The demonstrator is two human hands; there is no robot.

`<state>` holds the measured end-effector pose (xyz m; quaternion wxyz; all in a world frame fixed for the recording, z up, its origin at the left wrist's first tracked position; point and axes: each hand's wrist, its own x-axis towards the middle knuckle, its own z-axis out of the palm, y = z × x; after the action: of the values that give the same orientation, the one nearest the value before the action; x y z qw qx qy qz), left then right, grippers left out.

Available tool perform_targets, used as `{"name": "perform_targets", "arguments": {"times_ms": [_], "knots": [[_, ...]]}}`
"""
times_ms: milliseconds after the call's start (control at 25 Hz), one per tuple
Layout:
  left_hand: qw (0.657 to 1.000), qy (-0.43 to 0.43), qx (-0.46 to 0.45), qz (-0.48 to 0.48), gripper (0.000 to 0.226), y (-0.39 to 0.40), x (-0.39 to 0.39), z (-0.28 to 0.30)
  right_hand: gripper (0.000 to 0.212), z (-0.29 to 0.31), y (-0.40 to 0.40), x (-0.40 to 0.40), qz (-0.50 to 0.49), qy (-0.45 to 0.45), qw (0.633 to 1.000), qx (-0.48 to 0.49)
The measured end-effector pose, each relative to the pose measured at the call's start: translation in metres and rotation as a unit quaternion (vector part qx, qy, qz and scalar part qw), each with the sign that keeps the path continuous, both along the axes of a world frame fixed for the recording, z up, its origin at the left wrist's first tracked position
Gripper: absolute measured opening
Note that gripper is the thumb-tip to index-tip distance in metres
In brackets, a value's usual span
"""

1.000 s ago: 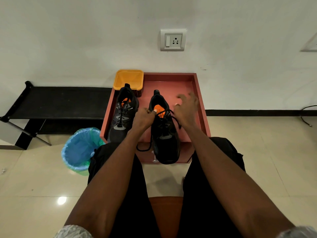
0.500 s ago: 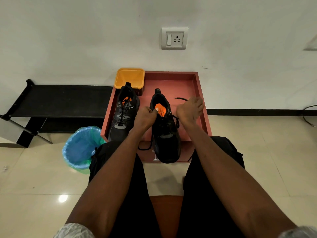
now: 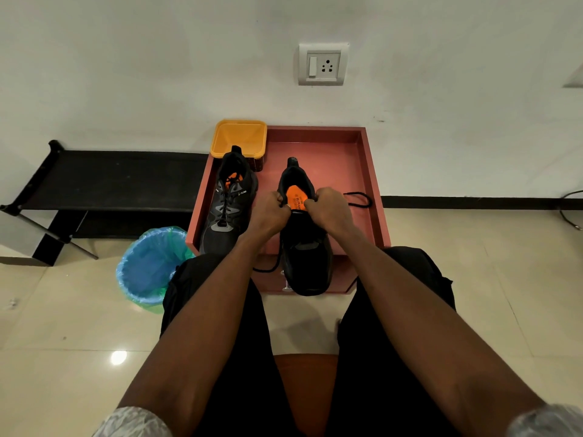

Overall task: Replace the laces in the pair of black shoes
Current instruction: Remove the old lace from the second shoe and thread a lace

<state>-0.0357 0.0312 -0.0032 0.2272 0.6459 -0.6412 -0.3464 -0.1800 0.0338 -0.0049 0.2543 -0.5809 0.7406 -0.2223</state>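
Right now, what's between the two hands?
Head view: between the left hand and right hand shows the right shoe, its orange insole exposed. Nothing else lies there.

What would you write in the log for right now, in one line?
step: lacing right shoe | left hand: at shoe collar | right hand: at shoe collar | lace: loose on tray | left shoe: laced
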Motion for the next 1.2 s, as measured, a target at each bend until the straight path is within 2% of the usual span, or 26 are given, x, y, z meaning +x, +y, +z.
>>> {"name": "perform_targets", "arguments": {"times_ms": [160, 280, 400, 480, 560, 600, 680, 760, 920, 1040, 1120, 1200], "knots": [[0.999, 0.033, -0.003, -0.028, 0.032, 0.003, 0.005, 0.002, 0.024, -0.002, -0.002, -0.014, -0.035, -0.102, 0.994, 0.017], [0.998, 0.066, 0.014, -0.018, 0.020, 0.001, 0.004, 0.000, 0.029, -0.002, -0.004, -0.019, -0.045, -0.139, 0.989, 0.024], [0.988, 0.138, 0.070, 0.012, 0.013, 0.001, -0.001, -0.003, 0.020, -0.001, -0.002, -0.015, -0.010, -0.092, 0.996, 0.001], [0.987, 0.142, 0.076, 0.026, 0.015, 0.001, -0.003, -0.007, 0.010, -0.002, 0.001, -0.011, 0.014, -0.084, 0.996, -0.015], [0.990, 0.126, 0.057, 0.036, 0.021, -0.001, -0.004, -0.012, 0.032, -0.005, 0.001, -0.006, 0.059, -0.061, 0.996, -0.041], [0.990, 0.123, 0.052, 0.041, 0.023, -0.002, -0.004, -0.013, 0.036, -0.006, 0.001, -0.003, 0.089, -0.032, 0.995, -0.039], [0.990, 0.122, 0.046, 0.046, 0.026, -0.002, -0.005, -0.014, 0.035, -0.009, 0.002, 0.003, 0.147, 0.031, 0.989, -0.005], [0.992, 0.110, 0.040, 0.045, 0.027, -0.002, -0.005, -0.012, 0.031, -0.010, 0.006, 0.007, 0.164, 0.076, 0.984, 0.002], [0.996, 0.076, 0.027, 0.028, 0.027, -0.001, -0.003, -0.011, 0.020, -0.012, 0.010, 0.008, 0.127, 0.019, 0.991, -0.043], [0.998, 0.060, 0.016, 0.015, 0.028, -0.003, -0.001, -0.012, 0.004, -0.008, 0.015, 0.012, 0.094, -0.025, 0.991, -0.090], [0.999, 0.044, 0.009, 0.013, 0.028, -0.005, 0.000, -0.011, 0.007, -0.006, 0.014, 0.013, 0.002, -0.081, 0.993, -0.086], [0.999, 0.034, 0.003, 0.009, 0.029, -0.006, 0.001, -0.010, 0.004, -0.009, 0.006, 0.010, -0.140, -0.189, 0.970, -0.054]]}}
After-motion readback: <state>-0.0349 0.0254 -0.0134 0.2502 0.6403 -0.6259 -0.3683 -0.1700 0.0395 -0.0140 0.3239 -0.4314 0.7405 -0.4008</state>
